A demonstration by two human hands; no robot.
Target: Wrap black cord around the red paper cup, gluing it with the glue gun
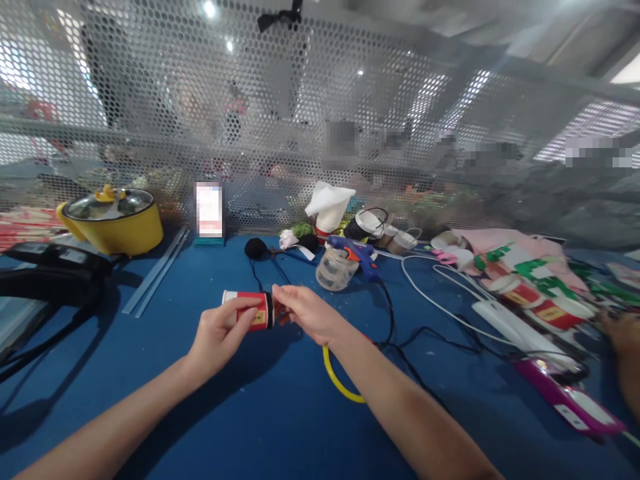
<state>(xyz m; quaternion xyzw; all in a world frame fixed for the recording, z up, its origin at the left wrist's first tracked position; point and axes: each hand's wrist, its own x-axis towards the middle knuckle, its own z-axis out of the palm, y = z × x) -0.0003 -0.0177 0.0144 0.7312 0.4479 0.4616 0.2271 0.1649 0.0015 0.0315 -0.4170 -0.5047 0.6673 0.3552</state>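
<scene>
My left hand (220, 333) is closed around a red and white paper cup (243, 295), which it holds on its side above the blue table. Black yarn (271, 311) is wound in a band round the cup's right end. Right at that band, my right hand (305, 310) is closed with fingertips pinched at the yarn; its lower fingers are partly hidden. A black ball of yarn (256, 249) lies beyond the cup, and a strand runs from it toward the cup. Under my right forearm is a yellow ring-shaped thing (340, 383), partly covered.
A blue glue gun (367, 260) rests on a clear plastic container (335, 269), its cord trailing right. A white power strip (525, 333), a purple device (570, 400) and more cups (557, 312) lie right. At left stand a yellow pot (125, 230) and a phone (209, 210). Another person's hand (620, 333) is far right.
</scene>
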